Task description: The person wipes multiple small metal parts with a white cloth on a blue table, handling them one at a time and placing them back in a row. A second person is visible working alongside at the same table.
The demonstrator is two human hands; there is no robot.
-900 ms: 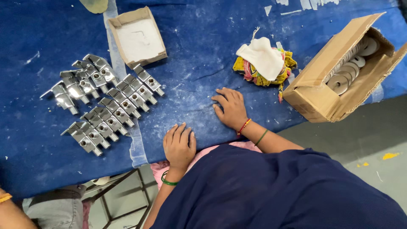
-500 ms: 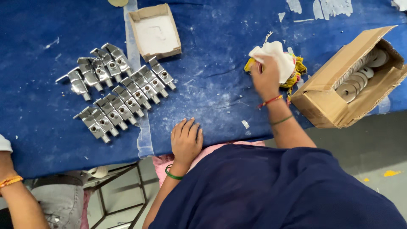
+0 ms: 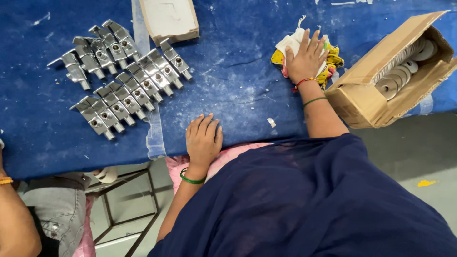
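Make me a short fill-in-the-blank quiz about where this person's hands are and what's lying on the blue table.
1. The right hand lies flat on a bundle of ____ beside the cardboard box.
2. The left hand rests palm down on the ____ table cover.
3. The cardboard box holds round metal ____.
4. The shiny metal fittings lie in rows to the ____ of the left hand.

Missing words: cloth; blue; discs; left

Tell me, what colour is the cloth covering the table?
Deep blue table cloth, with pale scuffs; the head view shows it.
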